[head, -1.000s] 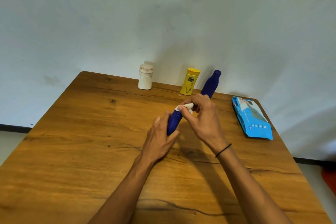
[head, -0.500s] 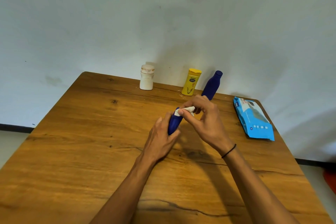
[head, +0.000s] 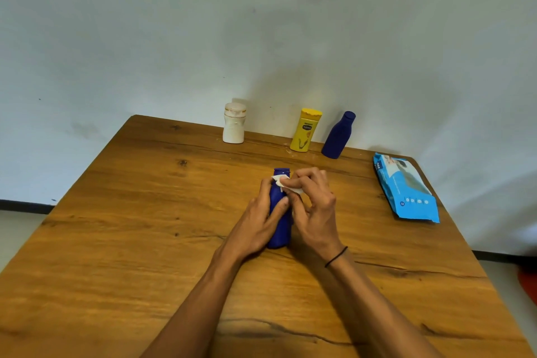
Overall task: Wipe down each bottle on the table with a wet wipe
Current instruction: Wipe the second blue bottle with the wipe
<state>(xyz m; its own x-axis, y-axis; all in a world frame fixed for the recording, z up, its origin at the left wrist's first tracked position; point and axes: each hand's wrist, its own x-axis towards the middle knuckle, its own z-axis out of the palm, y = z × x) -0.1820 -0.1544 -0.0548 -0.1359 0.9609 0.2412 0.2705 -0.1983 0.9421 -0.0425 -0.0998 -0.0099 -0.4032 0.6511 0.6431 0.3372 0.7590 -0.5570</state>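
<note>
The left hand (head: 258,227) grips the body of a dark blue bottle (head: 279,221), fingers curled round its left side. The bottle lies near the middle of the table (head: 145,241), cap end pointing away from the person; whether its base rests on the wood cannot be told. The right hand (head: 312,212) pinches a small white wet wipe (head: 286,183) against the shoulder of the bottle, just below the cap.

The step in hand appears to be wiping the neck and upper body. To do it well, the left hand should hold the bottle steady low on the body, so the upper surface is free. The right hand should press the wipe flat, not bunched, and draw it along the bottle's length. The bottle should then be turned in the grip so that the covered side is also reached.

A white bottle (head: 234,123), a yellow bottle (head: 305,131) and a second dark blue bottle (head: 338,136) stand along the far edge. A blue wipe packet (head: 405,187) lies at the right.
</note>
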